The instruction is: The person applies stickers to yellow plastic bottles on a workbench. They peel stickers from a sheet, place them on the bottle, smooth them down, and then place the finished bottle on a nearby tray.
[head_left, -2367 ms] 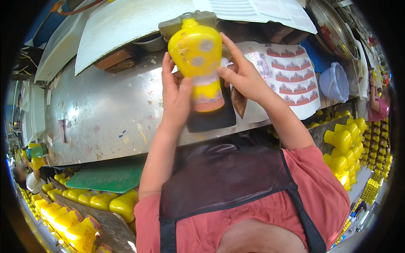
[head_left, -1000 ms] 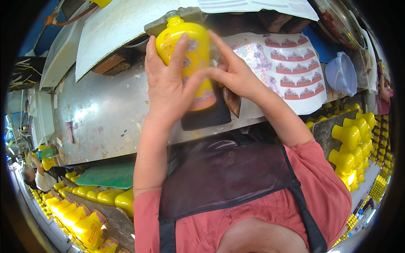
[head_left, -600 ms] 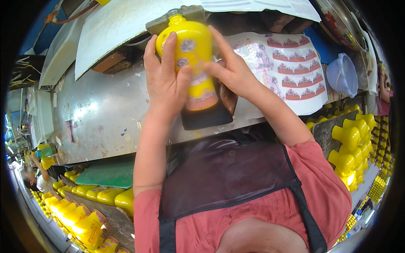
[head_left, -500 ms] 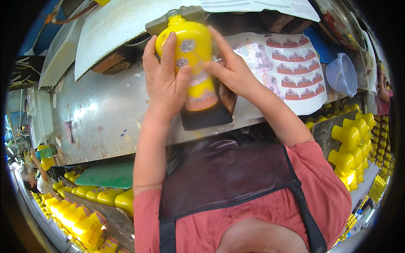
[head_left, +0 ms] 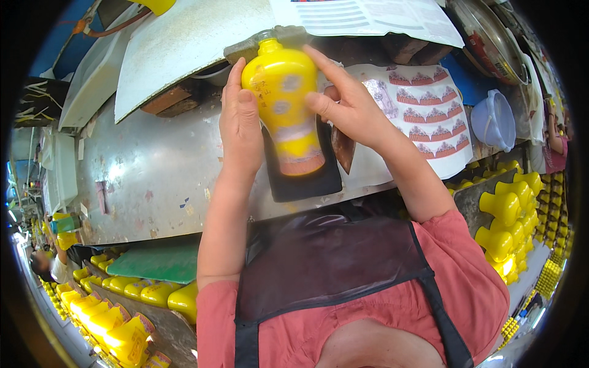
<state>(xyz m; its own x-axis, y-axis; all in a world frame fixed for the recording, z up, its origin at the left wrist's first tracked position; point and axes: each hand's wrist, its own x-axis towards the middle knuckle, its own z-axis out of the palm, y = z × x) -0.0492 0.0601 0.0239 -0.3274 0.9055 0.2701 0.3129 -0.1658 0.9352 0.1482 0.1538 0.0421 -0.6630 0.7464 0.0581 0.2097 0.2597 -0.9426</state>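
Observation:
A yellow vase-shaped bottle with a narrow neck lies on a black rest, its neck toward the far side. Blurred flower decals, a pale band and a pink-brown strip mark its front; small dark writing shows on its left side. My left hand presses along the bottle's left side, thumb up and fingers mostly behind it. From the right, my right hand grips it, thumb on the front and index finger by the shoulder. Below that hand shows a brown pointed piece; whether I hold it I cannot tell.
A printed decal sheet lies right of my hands, with a pale blue bucket beyond it. The metal tabletop stretches left. Yellow bottles stand lower right, and more decorated ones lower left, near a green board.
The bottle has turned: its flower decals have shifted right and dark writing shows at the left. My left fingers have slid from the front to the side.

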